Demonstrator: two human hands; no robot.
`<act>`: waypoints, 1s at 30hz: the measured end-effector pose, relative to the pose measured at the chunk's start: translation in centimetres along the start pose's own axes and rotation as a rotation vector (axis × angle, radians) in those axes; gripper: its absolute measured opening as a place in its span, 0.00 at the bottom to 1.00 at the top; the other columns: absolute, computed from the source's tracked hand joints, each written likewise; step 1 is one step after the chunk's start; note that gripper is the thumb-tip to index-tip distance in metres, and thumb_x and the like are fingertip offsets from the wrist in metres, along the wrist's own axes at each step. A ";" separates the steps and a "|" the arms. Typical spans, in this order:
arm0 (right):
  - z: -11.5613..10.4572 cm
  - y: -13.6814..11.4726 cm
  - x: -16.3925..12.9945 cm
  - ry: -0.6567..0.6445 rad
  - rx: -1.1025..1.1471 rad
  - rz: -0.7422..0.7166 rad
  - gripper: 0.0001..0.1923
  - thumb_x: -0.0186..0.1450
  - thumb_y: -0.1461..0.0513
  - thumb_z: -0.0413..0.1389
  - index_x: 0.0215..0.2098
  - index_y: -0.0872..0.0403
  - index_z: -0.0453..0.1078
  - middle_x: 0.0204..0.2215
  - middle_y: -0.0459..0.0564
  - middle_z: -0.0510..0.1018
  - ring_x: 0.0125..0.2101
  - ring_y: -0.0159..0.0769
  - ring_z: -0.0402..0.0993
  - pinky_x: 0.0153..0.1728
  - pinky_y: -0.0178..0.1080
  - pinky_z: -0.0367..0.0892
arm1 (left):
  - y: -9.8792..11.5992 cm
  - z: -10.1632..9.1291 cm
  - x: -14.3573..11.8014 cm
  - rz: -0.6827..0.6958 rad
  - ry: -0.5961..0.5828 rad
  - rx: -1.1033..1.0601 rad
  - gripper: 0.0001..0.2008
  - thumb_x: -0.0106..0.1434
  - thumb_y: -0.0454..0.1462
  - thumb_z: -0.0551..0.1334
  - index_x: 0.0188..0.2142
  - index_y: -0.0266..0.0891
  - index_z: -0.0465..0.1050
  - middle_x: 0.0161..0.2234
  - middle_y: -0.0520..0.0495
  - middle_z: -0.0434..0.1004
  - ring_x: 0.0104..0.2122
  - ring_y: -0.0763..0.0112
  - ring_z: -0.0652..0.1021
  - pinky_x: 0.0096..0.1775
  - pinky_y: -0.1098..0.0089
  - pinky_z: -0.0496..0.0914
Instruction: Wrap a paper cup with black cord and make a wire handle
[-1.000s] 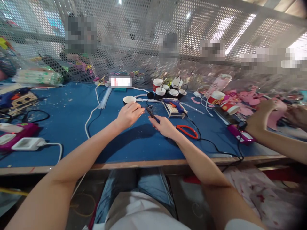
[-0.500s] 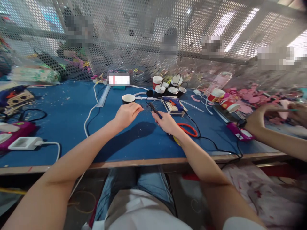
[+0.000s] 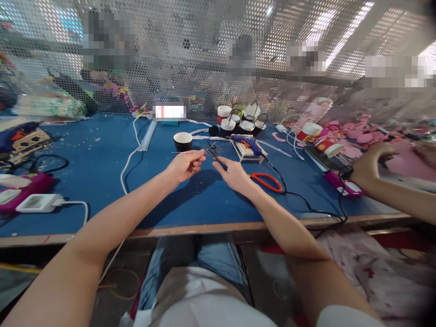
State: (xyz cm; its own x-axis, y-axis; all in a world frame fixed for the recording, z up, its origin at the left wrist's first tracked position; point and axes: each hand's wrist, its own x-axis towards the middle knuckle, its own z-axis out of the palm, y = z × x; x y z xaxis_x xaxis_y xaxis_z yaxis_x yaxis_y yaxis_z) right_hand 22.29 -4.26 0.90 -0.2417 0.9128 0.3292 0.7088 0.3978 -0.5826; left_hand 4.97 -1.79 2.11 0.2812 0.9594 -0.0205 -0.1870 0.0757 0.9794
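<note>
Two bare hands meet over the middle of a blue counter (image 3: 112, 131), their fingertips close together but apart. The left hand (image 3: 187, 164) is pinched at thumb and forefinger around a thin strand (image 3: 194, 170), too fine to identify. The right hand (image 3: 235, 176) is wrapped around a dark hand tool (image 3: 220, 162), whose narrow end points far and left, toward the left fingertips; whether it touches the strand cannot be told.

Just beyond the left hand stands an upright dark cup (image 3: 183, 144) with a white interior. To the right and farther off is a cluster of cups (image 3: 227, 128), several with black looped handles. Nearer, a blue glue gun (image 3: 248, 145) rests on a wooden stand (image 3: 251, 158). A red-handled tool (image 3: 267, 182) lies just right of the right wrist. A clear strip (image 3: 149, 136) lies to the far left, beside a white cable (image 3: 126, 170). At the right, another person's forearm (image 3: 388, 196) reaches over the counter beside pink sheet material (image 3: 403, 160).
</note>
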 end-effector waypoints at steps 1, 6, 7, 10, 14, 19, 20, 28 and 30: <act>0.0 0.1 0.0 -0.007 -0.001 0.009 0.20 0.64 0.52 0.46 0.46 0.54 0.70 0.40 0.53 0.78 0.41 0.42 0.73 0.41 0.39 0.64 | 0.0 0.0 0.0 -0.006 -0.008 0.014 0.11 0.57 0.39 0.61 0.24 0.33 0.68 0.19 0.52 0.66 0.14 0.85 0.59 0.18 0.78 0.54; -0.7 0.2 0.3 -0.019 -0.028 0.120 0.22 0.64 0.52 0.46 0.47 0.57 0.69 0.34 0.54 0.79 0.36 0.41 0.74 0.37 0.39 0.65 | 0.5 -1.1 -0.4 0.434 0.027 0.780 0.15 0.63 0.42 0.54 0.27 0.34 0.71 0.22 0.46 0.72 0.21 0.75 0.69 0.26 0.72 0.64; -0.8 0.2 0.3 -0.020 -0.039 0.130 0.22 0.64 0.52 0.47 0.47 0.58 0.70 0.34 0.54 0.79 0.35 0.41 0.74 0.37 0.39 0.65 | 0.6 -1.4 -0.4 0.606 0.051 0.963 0.13 0.63 0.40 0.55 0.29 0.34 0.72 0.25 0.45 0.73 0.26 0.72 0.72 0.31 0.70 0.66; -0.9 0.0 0.2 -0.047 -0.048 0.115 0.22 0.64 0.52 0.46 0.46 0.57 0.70 0.32 0.53 0.79 0.33 0.41 0.74 0.36 0.39 0.65 | 0.7 -2.2 -0.2 0.999 0.088 1.295 0.09 0.62 0.37 0.56 0.36 0.35 0.72 0.35 0.41 0.74 0.37 0.65 0.72 0.39 0.65 0.66; -0.7 -0.3 -0.1 -0.093 -0.029 0.082 0.22 0.65 0.51 0.46 0.47 0.56 0.70 0.33 0.53 0.79 0.34 0.42 0.75 0.36 0.40 0.65 | 0.3 -2.6 0.2 1.068 0.038 1.272 0.09 0.61 0.39 0.57 0.32 0.36 0.73 0.30 0.44 0.72 0.34 0.66 0.71 0.40 0.65 0.66; -0.4 -0.1 -0.1 -0.018 -0.023 0.000 0.21 0.65 0.53 0.46 0.47 0.56 0.70 0.39 0.54 0.78 0.40 0.42 0.74 0.40 0.40 0.65 | 0.0 -1.3 0.1 0.371 0.091 0.403 0.07 0.54 0.38 0.64 0.26 0.36 0.71 0.24 0.48 0.71 0.24 0.75 0.69 0.27 0.73 0.63; -0.3 0.0 0.0 0.007 -0.024 -0.037 0.20 0.65 0.53 0.46 0.47 0.56 0.70 0.40 0.54 0.77 0.41 0.42 0.73 0.41 0.40 0.65 | 0.0 -1.0 0.1 0.278 0.063 0.334 0.09 0.55 0.39 0.62 0.24 0.35 0.70 0.21 0.49 0.69 0.19 0.78 0.66 0.22 0.74 0.60; -0.3 -0.1 -0.2 -0.062 0.054 -0.071 0.22 0.65 0.52 0.46 0.49 0.56 0.67 0.43 0.53 0.76 0.42 0.40 0.73 0.41 0.39 0.65 | 0.3 0.1 -0.1 0.006 0.022 -0.178 0.11 0.47 0.36 0.68 0.21 0.34 0.66 0.18 0.52 0.69 0.15 0.84 0.62 0.18 0.79 0.53; -0.3 -0.3 -0.3 -0.074 0.049 -0.072 0.21 0.65 0.52 0.46 0.48 0.55 0.68 0.43 0.52 0.76 0.41 0.39 0.73 0.41 0.39 0.65 | 0.2 0.1 -0.2 0.033 0.030 -0.130 0.11 0.47 0.37 0.68 0.22 0.34 0.66 0.18 0.52 0.70 0.15 0.84 0.62 0.18 0.79 0.53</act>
State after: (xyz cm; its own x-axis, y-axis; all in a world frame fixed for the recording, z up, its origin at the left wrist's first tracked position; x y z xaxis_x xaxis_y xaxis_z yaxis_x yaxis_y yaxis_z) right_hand 22.36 -4.63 1.17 -0.3403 0.8854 0.3166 0.6548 0.4648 -0.5959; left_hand 4.97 -2.04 2.29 0.2444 0.9697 0.0037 -0.3170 0.0763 0.9454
